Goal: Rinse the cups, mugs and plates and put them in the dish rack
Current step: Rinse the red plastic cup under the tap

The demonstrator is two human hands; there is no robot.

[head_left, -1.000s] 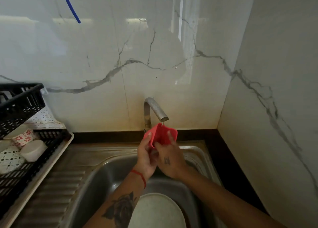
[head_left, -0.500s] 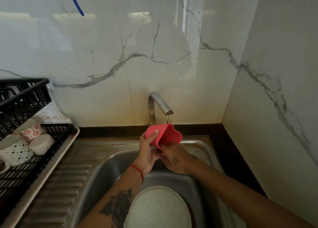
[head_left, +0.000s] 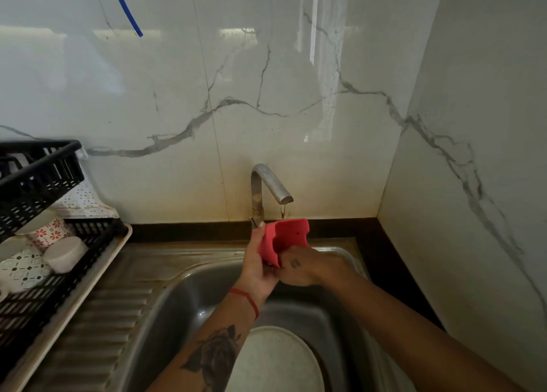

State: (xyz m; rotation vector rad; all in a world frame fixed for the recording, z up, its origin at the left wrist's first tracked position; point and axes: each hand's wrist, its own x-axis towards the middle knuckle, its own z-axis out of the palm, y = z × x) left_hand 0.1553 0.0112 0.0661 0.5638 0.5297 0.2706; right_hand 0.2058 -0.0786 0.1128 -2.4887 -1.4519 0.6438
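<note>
Both hands are meeting over the stainless steel sink (head_left: 177, 300), just below the spout of the metal faucet (head_left: 268, 184). The left hand (head_left: 257, 261) is gripping the red cup (head_left: 285, 240) from its left side, thumb tip reaching up along the rim. The right hand (head_left: 305, 265) is grasping the same cup from below and to the right, its fingers curling round the lower part; a small tattoo is showing on its back. The cup is tilting, its open mouth turned toward the camera, its upper edge sitting directly beneath the faucet outlet, where a thin trickle of water (head_left: 282, 211) is falling. A red string bracelet (head_left: 247, 298) is circling the left wrist, and a rose tattoo (head_left: 216, 359) is showing on the left forearm.

Below the hands, in the sink basin, a pale speckled plate (head_left: 281, 362) is lying flat, partly hidden by the left forearm. Well to the left of the left hand, a black dish rack (head_left: 38, 178) is standing on a beige tray (head_left: 97, 267) at the ribbed drainboard's edge. In its lower tier a white cup (head_left: 65, 254) is lying on its side, beside a cup with a red flower pattern (head_left: 48, 233) and a patterned plate (head_left: 23, 268). Behind the hands a marble-veined wall (head_left: 236, 95) is rising, with a blue tube (head_left: 127, 9) hanging at upper left.
</note>
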